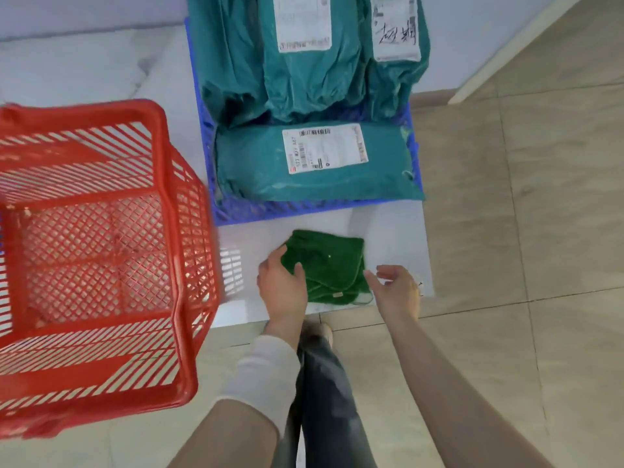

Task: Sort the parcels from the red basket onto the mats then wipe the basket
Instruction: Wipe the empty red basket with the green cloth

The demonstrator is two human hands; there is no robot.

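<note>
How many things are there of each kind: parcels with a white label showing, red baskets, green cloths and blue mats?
parcels with a white label showing: 3
red basket: 1
green cloth: 1
blue mat: 1
Total: 6

The red basket (179, 282) is moulded plastic, a smooth and faintly glossy lattice. The blue mat (304, 209) is plastic mesh too, but duller. The parcels (256, 170) are wrapped in teal plastic film, creased and softly shiny, and their labels (326, 148) are white matt paper. The green cloth (331, 265) has a thick, fuzzy pile with a stitched hem. The white slab (388, 238) looks polished and stone-like, with grey veins. The floor tiles (506, 231) are beige and smooth with a low sheen. The sleeve (263, 376) is pale, soft cloth.
</note>
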